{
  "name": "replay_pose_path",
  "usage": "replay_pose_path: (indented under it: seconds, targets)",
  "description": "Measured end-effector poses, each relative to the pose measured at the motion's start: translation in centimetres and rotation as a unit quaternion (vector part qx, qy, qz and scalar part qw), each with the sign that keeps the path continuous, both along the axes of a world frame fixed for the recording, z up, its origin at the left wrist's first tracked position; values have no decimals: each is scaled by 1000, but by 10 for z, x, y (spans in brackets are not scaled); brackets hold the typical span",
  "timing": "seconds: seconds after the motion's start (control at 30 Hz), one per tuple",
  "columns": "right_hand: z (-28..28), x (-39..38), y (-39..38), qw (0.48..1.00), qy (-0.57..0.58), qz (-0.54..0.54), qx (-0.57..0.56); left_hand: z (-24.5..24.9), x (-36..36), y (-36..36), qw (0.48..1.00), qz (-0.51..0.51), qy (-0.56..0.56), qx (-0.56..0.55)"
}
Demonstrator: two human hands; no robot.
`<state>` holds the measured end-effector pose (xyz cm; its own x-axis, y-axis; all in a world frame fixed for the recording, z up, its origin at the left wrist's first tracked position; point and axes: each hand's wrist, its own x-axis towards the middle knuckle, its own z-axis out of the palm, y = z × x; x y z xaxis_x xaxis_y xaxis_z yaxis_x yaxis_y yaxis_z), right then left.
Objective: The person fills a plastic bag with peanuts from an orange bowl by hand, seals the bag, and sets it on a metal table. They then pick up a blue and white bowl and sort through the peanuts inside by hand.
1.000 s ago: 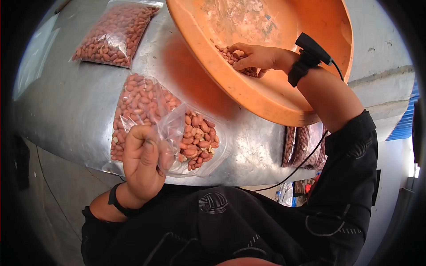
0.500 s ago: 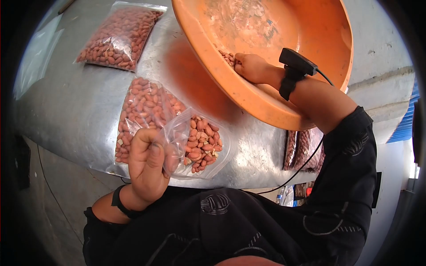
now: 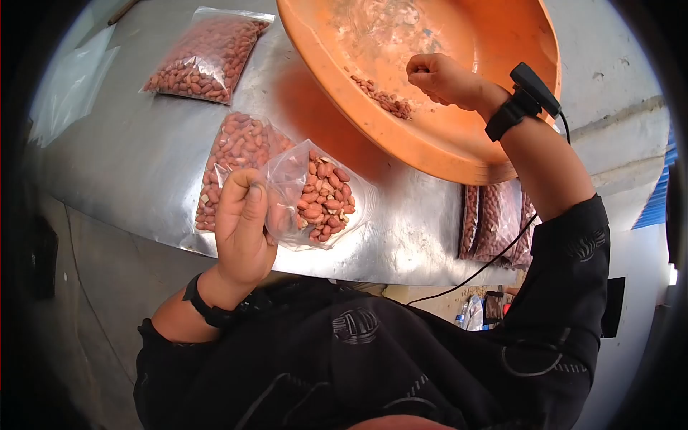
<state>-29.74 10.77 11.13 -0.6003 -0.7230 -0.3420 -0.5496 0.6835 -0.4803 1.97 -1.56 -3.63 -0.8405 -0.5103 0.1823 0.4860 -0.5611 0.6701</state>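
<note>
My left hand pinches the edge of a clear plastic bag, whose mouth gapes toward the right. Reddish peanuts show inside that opening. Another part of the bagged peanuts lies behind my left hand on the metal table. Above the orange basin, my right hand is curled closed, palm side turned partly down; whatever it holds is hidden by the fingers. A small pile of loose peanuts rests in the basin, left of and below my right hand.
A full bag of peanuts lies at the upper left of the metal table. Empty clear bags are at the far left. More filled bags sit under the basin's right side. A black cable runs from my right wrist.
My right hand has lifted off the peanuts in the basin and moved up and right, still curled. The bag's mouth in my left hand gapes wider.
</note>
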Motion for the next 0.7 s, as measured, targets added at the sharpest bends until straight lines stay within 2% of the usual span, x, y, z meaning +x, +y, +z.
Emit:
replay_pose_path:
  seconds: [0.03,0.13,0.23,0.37,0.43,0.53,0.7]
  targets:
    - [11,11,1,998,-54,-13,-31,2,0,0,1000,-5,9,10]
    - [34,56,-3,990,-87,23,-109,4,-2,0,999,-12,38,24]
    - [48,112,-12,982,-94,123,-110,11,-2,3,999,-5,44,18]
    - [35,161,-23,957,-120,251,-82,22,-6,11,999,11,42,33]
    - [19,171,-30,947,-27,312,-68,24,-5,10,998,-2,54,32]
    - [4,184,-34,937,76,333,-71,32,-5,13,998,8,44,52]
    - [-1,195,-39,958,113,260,-51,24,-8,6,997,-9,69,43]
